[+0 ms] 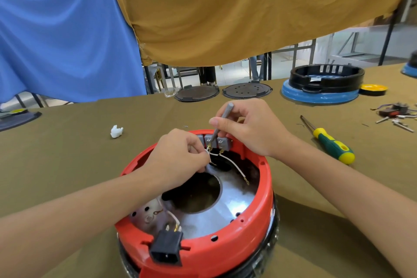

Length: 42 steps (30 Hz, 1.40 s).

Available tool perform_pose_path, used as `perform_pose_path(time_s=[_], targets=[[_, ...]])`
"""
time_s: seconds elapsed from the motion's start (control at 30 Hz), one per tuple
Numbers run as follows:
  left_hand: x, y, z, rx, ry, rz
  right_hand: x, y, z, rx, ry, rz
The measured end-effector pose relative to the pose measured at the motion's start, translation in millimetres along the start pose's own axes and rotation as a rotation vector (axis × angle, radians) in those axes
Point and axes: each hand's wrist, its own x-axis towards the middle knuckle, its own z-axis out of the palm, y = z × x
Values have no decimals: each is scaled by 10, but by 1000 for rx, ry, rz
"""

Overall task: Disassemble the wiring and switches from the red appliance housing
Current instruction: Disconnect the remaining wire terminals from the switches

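The red appliance housing (252, 228) lies open side up in front of me, its shiny metal plate showing inside. Grey switches (222, 143) sit at its far rim. My right hand (250, 128) holds a thin grey tool (222, 121) with its tip down at a switch terminal. My left hand (180, 156) pinches a white wire (212, 153) just below those terminals. Another white wire (234, 166) curves away to a loose metal end. A black power socket (167, 246) sits in the near rim with short wires behind it.
A green and yellow screwdriver (331, 142) lies right of the housing. Removed switches and wires (394, 114) sit far right. A black ring on a blue base (320, 88), two dark round plates (247, 90) and a white scrap (116, 131) rest on the olive cloth.
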Motion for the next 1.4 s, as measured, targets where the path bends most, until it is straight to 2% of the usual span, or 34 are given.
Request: perform_pose_path(time_s=[0.5, 0.7, 0.87, 1.13, 1.4], targets=[[0, 0, 0, -8, -16, -11, 52, 100, 28, 274, -12, 210], [-8, -4, -1, -20, -15, -11, 6, 70, 36, 135, 38, 65], [-5, 6, -2, -25, -13, -15, 11, 27, 1, 12, 1, -20], [-4, 6, -1, -29, -13, -18, 48, 107, 37, 195, 17, 138], [-17, 7, -2, -15, -19, -19, 43, 105, 47, 208, 26, 173]])
